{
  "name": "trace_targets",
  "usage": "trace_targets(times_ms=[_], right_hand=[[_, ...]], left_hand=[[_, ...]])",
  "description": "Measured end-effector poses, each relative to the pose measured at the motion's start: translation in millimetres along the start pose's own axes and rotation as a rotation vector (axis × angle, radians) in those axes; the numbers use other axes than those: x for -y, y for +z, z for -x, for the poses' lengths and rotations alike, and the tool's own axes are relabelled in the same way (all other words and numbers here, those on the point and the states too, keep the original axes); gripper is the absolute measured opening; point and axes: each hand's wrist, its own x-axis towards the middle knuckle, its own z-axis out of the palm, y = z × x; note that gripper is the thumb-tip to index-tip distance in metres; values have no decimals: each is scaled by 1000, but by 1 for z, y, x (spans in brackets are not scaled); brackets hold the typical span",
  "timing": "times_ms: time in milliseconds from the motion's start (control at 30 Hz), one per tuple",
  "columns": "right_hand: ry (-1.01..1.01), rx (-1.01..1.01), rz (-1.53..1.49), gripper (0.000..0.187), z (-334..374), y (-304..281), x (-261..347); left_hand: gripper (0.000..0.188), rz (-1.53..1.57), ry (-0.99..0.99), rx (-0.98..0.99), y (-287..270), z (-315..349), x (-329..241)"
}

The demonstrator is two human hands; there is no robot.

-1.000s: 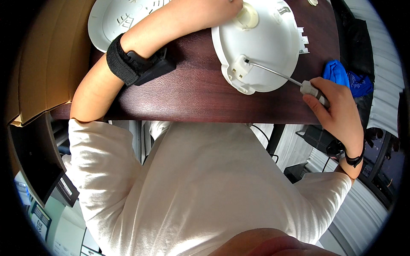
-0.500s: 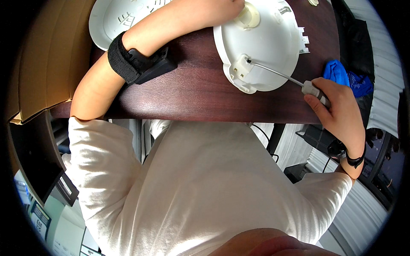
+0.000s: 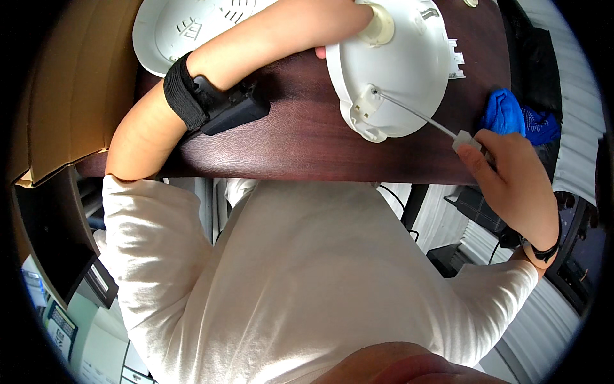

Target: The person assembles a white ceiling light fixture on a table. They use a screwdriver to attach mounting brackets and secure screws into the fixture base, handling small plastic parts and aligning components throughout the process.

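Note:
A white oval plastic cover is on the dark red-brown table, its left side wall showing. My left hand is closed on its far left edge, with one fingertip showing below the rim; the other fingers are mostly out of sight. My right hand is wrapped round the pale handle of a screwdriver. Its metal shaft slants up to the left, and the tip meets a small raised socket near the cover's near left edge. A round cream-coloured part sits on the cover near my left hand.
A second white plastic shell with slots lies at the far left, beside a tall cardboard box. Blue cloth lies at the table's right edge. A small cream piece is at the far edge of view.
The cover's left edge has shifted slightly right and tilted up, and a left fingertip now shows under it. My right hand has turned on the screwdriver handle, its wrist moving right and nearer.

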Motion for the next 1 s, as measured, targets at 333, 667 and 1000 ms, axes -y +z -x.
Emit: trace_targets(times_ms=[333,667,1000], right_hand=[[-81,-136,-124,24,9,-6,-7],[-132,-133,-230,17,15,-5,-19],[-19,-207,-165,14,20,-7,-71]], left_hand=[[30,-39,-92,-27,2,2,-11],[29,11,-34,-15,0,2,-3],[37,-70,-148,-76,7,-11,-2]])
